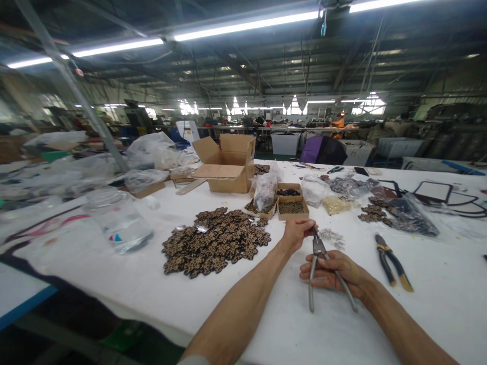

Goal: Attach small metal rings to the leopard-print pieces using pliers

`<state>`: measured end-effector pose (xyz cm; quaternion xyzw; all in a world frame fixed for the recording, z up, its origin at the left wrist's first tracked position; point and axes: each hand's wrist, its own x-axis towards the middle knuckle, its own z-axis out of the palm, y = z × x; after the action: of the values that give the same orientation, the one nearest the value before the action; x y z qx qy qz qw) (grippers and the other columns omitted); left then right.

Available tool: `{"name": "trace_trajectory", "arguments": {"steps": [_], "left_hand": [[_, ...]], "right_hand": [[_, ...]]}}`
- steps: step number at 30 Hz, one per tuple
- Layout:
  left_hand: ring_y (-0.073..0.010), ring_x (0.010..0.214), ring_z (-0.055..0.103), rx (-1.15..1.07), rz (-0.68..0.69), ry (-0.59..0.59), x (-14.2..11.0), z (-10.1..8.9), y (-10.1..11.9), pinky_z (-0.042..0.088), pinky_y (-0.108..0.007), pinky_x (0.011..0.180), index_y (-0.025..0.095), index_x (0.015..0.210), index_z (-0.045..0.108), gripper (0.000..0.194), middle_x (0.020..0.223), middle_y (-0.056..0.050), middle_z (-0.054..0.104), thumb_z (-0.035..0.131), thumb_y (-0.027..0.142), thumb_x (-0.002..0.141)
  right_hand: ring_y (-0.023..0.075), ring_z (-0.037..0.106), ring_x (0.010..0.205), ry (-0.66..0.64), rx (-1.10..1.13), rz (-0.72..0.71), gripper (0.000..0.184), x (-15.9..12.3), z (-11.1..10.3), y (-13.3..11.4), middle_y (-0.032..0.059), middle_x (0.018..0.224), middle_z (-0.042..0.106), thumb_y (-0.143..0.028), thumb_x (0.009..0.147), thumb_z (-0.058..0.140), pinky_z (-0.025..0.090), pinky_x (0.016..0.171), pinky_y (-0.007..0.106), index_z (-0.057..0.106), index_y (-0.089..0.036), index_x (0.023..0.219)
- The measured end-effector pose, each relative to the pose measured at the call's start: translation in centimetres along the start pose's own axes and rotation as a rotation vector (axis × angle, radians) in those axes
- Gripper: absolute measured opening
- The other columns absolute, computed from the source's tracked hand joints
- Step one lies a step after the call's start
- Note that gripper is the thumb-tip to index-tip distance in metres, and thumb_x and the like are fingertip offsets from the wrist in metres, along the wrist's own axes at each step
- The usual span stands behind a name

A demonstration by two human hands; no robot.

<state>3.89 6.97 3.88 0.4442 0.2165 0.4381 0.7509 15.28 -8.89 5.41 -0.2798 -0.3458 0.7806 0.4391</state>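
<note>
In my right hand [338,271] is a pair of metal pliers [318,247], its handles spread apart and its jaws pointing away from me. My left hand [299,234] is closed in a pinch right at the plier tips; whatever its fingertips hold is too small to make out. Just beyond the pliers lies a scatter of small silvery pieces [332,238]. Left of my hands spreads a pile of brown and black flower-shaped pieces [216,241]. A second pair of pliers [391,262], with black and yellow handles, rests on the table to the right.
Small cardboard trays [292,207] of tiny parts stand beyond my left hand, before an open cardboard box [230,170]. A clear plastic jar [119,223] stands left. Plastic bags [413,215] and black frames [433,190] lie at right. A person [338,121] is far back.
</note>
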Motion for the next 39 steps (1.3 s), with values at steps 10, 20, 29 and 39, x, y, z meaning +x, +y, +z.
{"name": "trace_trajectory", "arguments": {"steps": [10, 20, 29, 39], "left_hand": [[-0.0180, 0.068, 0.065, 0.002, 0.005, 0.011, -0.2, 0.3, 0.1, 0.053, -0.035, 0.071, 0.005, 0.084, 0.072, 0.046, 0.079, -0.014, 0.070, 0.089, 0.038, 0.057], [-0.0198, 0.069, 0.067, 0.015, 0.005, 0.037, -0.1, 0.2, 0.0, 0.054, -0.032, 0.067, 0.004, 0.086, 0.071, 0.037, 0.082, -0.016, 0.071, 0.082, 0.033, 0.067], [-0.0189, 0.071, 0.067, 0.089, 0.025, -0.012, -0.4, -0.1, 0.6, 0.054, -0.031, 0.067, 0.005, 0.089, 0.072, 0.041, 0.088, -0.017, 0.071, 0.083, 0.037, 0.066], [-0.0162, 0.059, 0.062, 0.124, 0.009, 0.086, -0.1, 0.0, 0.1, 0.051, -0.029, 0.057, 0.004, 0.078, 0.072, 0.047, 0.075, -0.015, 0.069, 0.089, 0.040, 0.053]], "right_hand": [[0.0322, 0.064, 0.101, 0.004, 0.032, -0.066, 0.031, 0.5, -0.4, 0.5, 0.0151, 0.102, 0.064, -0.031, 0.093, 0.063, 0.055, 0.082, 0.043, 0.060, -0.009, 0.116], [0.0281, 0.065, 0.093, 0.018, 0.057, -0.074, 0.030, 0.6, 0.0, 0.5, 0.0126, 0.099, 0.062, -0.032, 0.091, 0.066, 0.055, 0.080, 0.042, 0.063, -0.010, 0.112], [0.0289, 0.064, 0.096, 0.001, 0.069, -0.065, 0.030, 0.6, -0.4, 0.6, 0.0122, 0.099, 0.061, -0.030, 0.093, 0.062, 0.056, 0.080, 0.040, 0.062, -0.009, 0.114], [0.0267, 0.066, 0.090, 0.036, 0.021, -0.060, 0.027, 0.2, 0.8, 0.3, 0.0129, 0.099, 0.063, -0.030, 0.091, 0.066, 0.056, 0.076, 0.038, 0.062, -0.011, 0.109]]}}
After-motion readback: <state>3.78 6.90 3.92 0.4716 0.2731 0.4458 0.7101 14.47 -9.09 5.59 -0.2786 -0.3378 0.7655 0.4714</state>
